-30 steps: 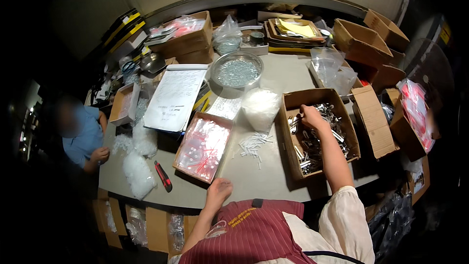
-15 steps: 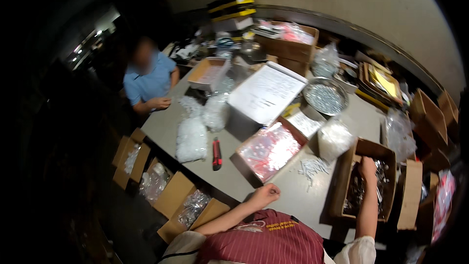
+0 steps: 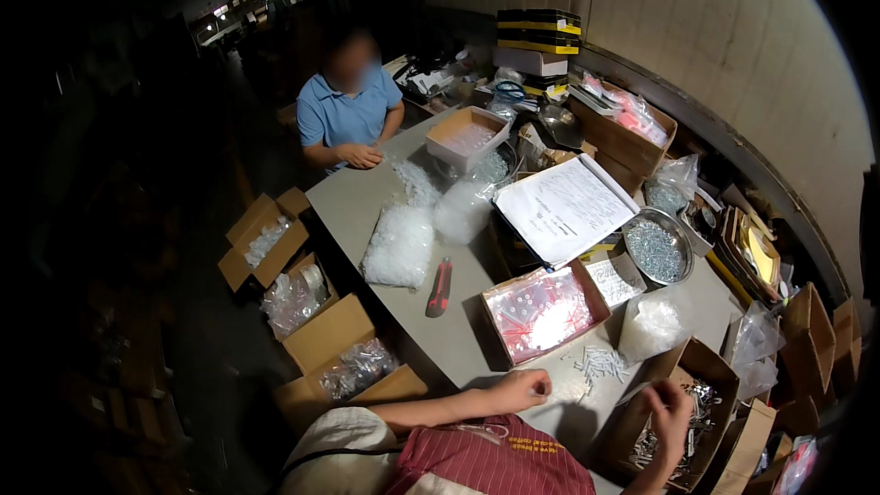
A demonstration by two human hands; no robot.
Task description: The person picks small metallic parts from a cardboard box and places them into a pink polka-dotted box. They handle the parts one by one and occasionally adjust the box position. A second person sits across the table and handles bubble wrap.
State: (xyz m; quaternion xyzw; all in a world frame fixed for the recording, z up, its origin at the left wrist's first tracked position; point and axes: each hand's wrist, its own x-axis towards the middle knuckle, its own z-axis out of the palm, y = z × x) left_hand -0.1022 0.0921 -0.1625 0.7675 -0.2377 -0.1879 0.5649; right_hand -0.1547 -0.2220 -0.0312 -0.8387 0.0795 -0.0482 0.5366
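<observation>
My right hand point(image 3: 669, 411) is raised over a cardboard box point(image 3: 726, 376) of loose metal parts point(image 3: 701, 412). Its fingers are pinched, and a thin pale piece point(image 3: 632, 393) shows at their tips; its exact kind is unclear. My left hand point(image 3: 524, 390) is held over the table's near edge with thumb and fingers curled together. Whatever it may hold is hidden. Between the hands lies a small pile of slim whitish pieces point(image 3: 601, 364). Just beyond the left hand stands an open box point(image 3: 495, 316) with red-and-clear plastic bags point(image 3: 545, 312).
A red-and-black utility knife point(image 3: 440, 289) lies left of centre, near a bag of white pieces point(image 3: 401, 246). Further back are a clipboard point(image 3: 568, 211) and a metal bowl of small parts point(image 3: 658, 249). Across the table sits a person in blue point(image 3: 344, 115). Open cartons point(image 3: 335, 330) stand along the left edge.
My right hand has come up out of the metal parts and moved left, with a thin pale piece at its fingertips. My left hand stays near the table edge, curled. The view has shifted.
</observation>
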